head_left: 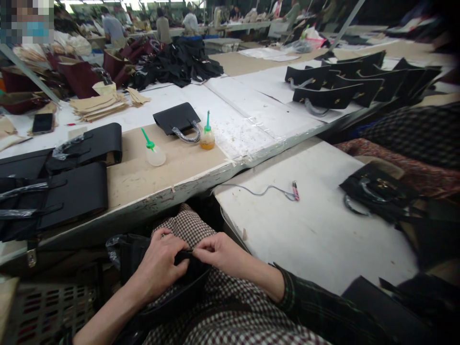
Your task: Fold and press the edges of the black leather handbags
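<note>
A black handbag (196, 280) rests in the person's lap, against a brown-and-white checked garment (192, 224), just below the near edge of the desk (168, 184). The left hand (163, 254) grips the bag's upper edge, thumb apart from the bent fingers, while the right hand (220, 251) pinches the same edge just beside it, thumb against curled fingers. A plastic-wrapped handle (114, 250) sticks out at the left of the lap, and a slotted plastic crate (53, 306) stands low at the near left. On the desk beyond, a squeeze bottle with a green nozzle (155, 155) leans over, left of an upright bottle of amber liquid (207, 140); a small black handbag (176, 118) lies just behind them. More black bags (79, 191) lie at the left, with a phone (42, 123) and stacked tan pieces (97, 106) farther back. Beyond are maroon bags (77, 79) and a heap of black pieces (179, 60). At the far right stand rows of black bag bodies (327, 97). On the white surface (287, 230) at the right lies a pink-and-black tool (295, 190) by a thin grey cord (257, 192).
</note>
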Tool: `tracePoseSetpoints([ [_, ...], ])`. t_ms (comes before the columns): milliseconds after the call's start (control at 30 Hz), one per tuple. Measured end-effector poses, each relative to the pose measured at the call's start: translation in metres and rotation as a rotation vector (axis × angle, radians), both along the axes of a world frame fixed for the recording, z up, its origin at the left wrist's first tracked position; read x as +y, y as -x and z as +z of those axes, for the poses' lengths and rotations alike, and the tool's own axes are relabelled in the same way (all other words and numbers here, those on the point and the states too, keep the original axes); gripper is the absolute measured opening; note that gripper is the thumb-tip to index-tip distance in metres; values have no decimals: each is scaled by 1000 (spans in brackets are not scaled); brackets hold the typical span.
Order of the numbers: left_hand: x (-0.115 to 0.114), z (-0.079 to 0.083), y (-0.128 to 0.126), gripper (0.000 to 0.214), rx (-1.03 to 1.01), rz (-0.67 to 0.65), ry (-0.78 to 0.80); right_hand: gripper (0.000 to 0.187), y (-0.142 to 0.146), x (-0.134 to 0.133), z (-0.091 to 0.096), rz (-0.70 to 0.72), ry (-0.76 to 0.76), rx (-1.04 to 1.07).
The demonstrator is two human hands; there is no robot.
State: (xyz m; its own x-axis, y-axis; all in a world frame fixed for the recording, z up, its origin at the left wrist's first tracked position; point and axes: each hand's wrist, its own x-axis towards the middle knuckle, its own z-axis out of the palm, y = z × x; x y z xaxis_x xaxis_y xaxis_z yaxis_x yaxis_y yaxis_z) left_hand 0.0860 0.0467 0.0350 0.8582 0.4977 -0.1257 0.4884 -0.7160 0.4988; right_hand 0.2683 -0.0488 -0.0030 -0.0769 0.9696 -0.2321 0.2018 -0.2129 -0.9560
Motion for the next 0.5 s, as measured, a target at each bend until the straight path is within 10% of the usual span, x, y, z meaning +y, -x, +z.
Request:
tracePoseSetpoints([
  [500, 5, 20, 7, 19, 34, 86, 251, 18, 16, -12, 16, 10, -260, -575],
])
